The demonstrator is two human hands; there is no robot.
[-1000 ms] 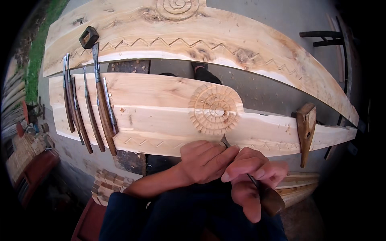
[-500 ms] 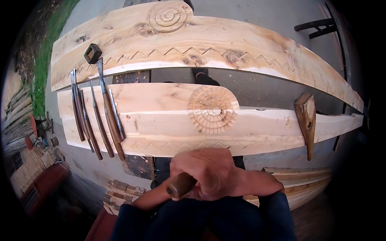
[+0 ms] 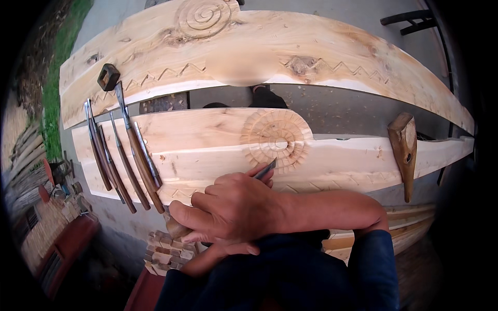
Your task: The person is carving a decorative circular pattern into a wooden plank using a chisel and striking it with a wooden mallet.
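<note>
My right hand (image 3: 225, 210) grips the wooden handle (image 3: 177, 226) of a carving chisel, its forearm lying across the near edge of the lower pale plank (image 3: 197, 129). Beneath it is my left hand (image 3: 255, 171), largely hidden, with fingers wrapped round the chisel's dark blade (image 3: 267, 168). The blade tip is at the lower rim of a carved segmented rosette (image 3: 275, 136); contact is unclear. Several wood-handled chisels (image 3: 127, 160) lie side by side on the plank's left part. A wooden mallet or block tool (image 3: 402, 145) rests across its narrow right part.
A second plank (image 3: 337, 41) with spiral and zigzag carving lies beyond a gap, a dark square metal tool (image 3: 109, 77) on it. Stacked small blocks (image 3: 166, 254) and long timber pieces (image 3: 404, 217) sit below. Grass (image 3: 57, 114) borders the left; a black frame (image 3: 415, 20) stands upper right.
The chisel has swung from handle at lower right to handle at lower left. Its blade is now on the rosette's rim, and my right forearm has come across the plank's near edge.
</note>
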